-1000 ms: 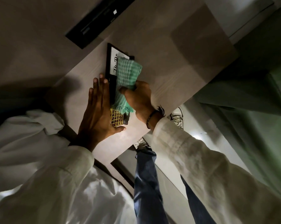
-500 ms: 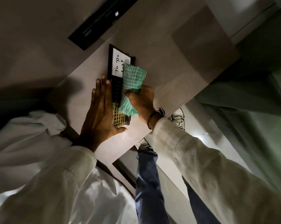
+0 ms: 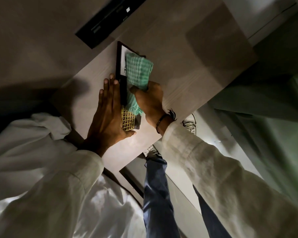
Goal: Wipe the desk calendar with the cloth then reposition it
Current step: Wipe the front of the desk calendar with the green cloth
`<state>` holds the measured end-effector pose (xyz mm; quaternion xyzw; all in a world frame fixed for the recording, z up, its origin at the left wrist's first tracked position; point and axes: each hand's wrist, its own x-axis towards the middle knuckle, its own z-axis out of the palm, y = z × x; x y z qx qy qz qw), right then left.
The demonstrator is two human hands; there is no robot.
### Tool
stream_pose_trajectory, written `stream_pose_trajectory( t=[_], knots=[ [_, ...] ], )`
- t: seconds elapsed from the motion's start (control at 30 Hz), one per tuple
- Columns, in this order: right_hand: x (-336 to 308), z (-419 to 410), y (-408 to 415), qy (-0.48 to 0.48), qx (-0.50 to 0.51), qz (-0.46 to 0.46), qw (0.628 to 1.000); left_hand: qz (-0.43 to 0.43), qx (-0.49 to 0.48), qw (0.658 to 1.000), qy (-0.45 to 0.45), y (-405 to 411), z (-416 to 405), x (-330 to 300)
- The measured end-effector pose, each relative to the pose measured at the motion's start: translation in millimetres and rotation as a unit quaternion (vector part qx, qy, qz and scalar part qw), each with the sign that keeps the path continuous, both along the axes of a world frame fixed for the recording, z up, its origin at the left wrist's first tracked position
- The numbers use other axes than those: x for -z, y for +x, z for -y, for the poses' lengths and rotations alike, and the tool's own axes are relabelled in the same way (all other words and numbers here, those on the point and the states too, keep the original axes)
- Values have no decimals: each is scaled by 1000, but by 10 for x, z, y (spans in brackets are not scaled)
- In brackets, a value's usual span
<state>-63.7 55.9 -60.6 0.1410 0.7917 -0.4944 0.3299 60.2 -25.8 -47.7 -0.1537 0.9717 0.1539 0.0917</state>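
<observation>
Head view: two hands (image 3: 110, 115) (image 3: 149, 100), one cloth (image 3: 138, 71), one calendar (image 3: 121, 66).

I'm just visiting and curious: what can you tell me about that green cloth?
The green cloth is a checked woven fabric in pale green and white, bunched and folded. The right hand grips its lower part, pressing it onto the dark-framed desk calendar, where it covers much of the white panel. A frayed end hangs near the gold grid section. The left hand does not touch it.
</observation>
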Motion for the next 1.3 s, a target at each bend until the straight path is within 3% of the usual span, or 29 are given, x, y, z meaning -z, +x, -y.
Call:
stream_pose_trajectory(
  t=[0.23, 0.43, 0.6, 0.77, 0.93, 1.13, 1.3],
  knots=[
    [47, -81, -51, 45, 0, 9, 999, -6, -5, 1000, 8, 14, -15, 21],
    [-45, -12, 11, -2, -20, -25, 999, -20, -7, 1000, 2, 24, 1, 64],
    [38, -104, -43, 55, -26, 12, 998, -30, -10, 1000, -4, 14, -31, 45],
    [-50, -130, 84, 4, -53, 20, 998, -13, -10, 1000, 8, 10, -9, 10],
    [16, -169, 31, 60, -46, -1, 997, -6, 1, 1000, -9, 5, -12, 4],
    [-31, -151, 137, 6, -63, -16, 998, 10, -6, 1000, 3, 4, 21, 4],
    [34, -194, 34, 51, -93, -31, 994, 11, -5, 1000, 2, -7, -5, -21]
  ],
)
